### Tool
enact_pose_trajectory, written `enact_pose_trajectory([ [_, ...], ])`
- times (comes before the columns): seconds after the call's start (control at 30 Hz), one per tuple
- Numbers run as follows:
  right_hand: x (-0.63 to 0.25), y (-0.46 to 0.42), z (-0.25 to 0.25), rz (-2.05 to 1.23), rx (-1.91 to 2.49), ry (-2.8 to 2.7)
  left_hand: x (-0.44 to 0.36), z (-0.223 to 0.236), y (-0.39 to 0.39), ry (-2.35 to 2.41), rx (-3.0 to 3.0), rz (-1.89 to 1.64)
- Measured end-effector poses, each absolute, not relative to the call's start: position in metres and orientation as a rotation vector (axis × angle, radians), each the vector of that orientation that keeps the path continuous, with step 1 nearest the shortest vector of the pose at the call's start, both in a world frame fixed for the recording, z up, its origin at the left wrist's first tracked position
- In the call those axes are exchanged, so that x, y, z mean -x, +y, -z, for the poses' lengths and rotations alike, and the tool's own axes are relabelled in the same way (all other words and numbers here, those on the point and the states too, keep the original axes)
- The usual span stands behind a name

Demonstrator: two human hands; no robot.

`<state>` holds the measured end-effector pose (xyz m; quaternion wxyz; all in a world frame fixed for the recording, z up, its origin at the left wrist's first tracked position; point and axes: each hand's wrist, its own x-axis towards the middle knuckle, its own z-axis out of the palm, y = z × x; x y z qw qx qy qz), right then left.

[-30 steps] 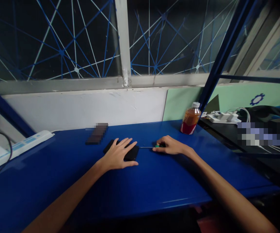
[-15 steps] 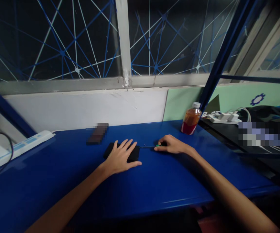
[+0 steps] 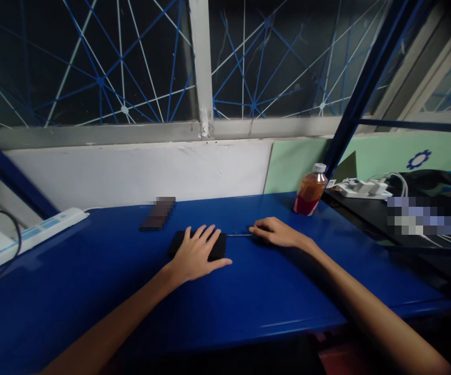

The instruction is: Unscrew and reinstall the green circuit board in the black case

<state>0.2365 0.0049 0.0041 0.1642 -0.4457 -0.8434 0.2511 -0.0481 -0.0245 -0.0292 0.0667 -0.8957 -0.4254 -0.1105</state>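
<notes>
My left hand [image 3: 198,254] lies flat with spread fingers on a black flat device [image 3: 218,247] on the blue table [image 3: 249,297]. My right hand [image 3: 276,233] rests just to its right, fingers curled over the handle of a thin screwdriver [image 3: 239,235]. The metal shaft of the screwdriver lies on the table and points left toward the device. The handle is hidden under my fingers.
A second dark flat device [image 3: 158,214] lies behind the first one. A bottle of orange drink [image 3: 309,190] stands at the back right. A white power strip [image 3: 30,232] runs along the left edge. A black shelf [image 3: 370,216] with chargers and cables sits to the right.
My right hand has closed further over the screwdriver, so its green handle no longer shows. My left hand has shifted slightly right on the black device.
</notes>
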Motion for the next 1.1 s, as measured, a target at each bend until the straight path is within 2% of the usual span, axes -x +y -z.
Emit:
enact_pose_trajectory([
  [0.47, -0.2368, 0.0045, -0.0052, -0.663, 1.286, -2.406, 0.0429, 0.0266, -0.0278, -1.338, 2.648, 0.332],
  [0.87, -0.2416, 0.0064, -0.0074, -0.495, 1.301, -2.466, 0.0432, 0.0264, -0.0275, -1.329, 2.655, 0.337],
  [1.1, -0.2407, 0.0092, -0.0018, -0.584, 1.305, -2.407, 0.0420, 0.0238, -0.0281, -1.343, 2.646, 0.338],
])
